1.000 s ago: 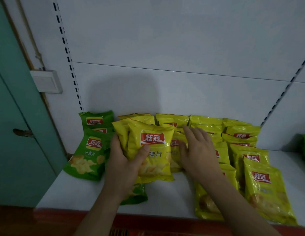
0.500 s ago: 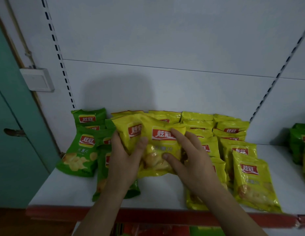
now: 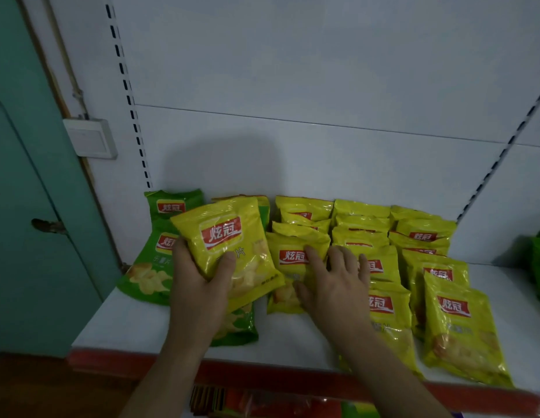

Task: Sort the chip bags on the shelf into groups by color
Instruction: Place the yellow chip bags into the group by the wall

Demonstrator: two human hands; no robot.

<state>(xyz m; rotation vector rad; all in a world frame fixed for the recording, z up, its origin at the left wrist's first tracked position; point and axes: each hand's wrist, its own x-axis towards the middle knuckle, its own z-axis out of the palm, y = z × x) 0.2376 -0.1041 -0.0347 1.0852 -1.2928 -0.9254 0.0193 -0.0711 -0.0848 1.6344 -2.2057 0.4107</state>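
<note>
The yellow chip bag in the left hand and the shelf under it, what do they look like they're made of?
Yellow chip bag: looks like thin glossy plastic film; it crinkles and throws bright highlights where the left hand grips it. Shelf: a smooth, matte white board, probably painted metal, though the look leaves that open; its front edge carries a red strip.

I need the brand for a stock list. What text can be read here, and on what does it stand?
"炫冠": white on the red logo of the yellow foil chip bag that the left hand grips.
"炫冠": the same logo on the green foil chip bags and other yellow bags.
Smaller print below the logos: too blurred to read.
</note>
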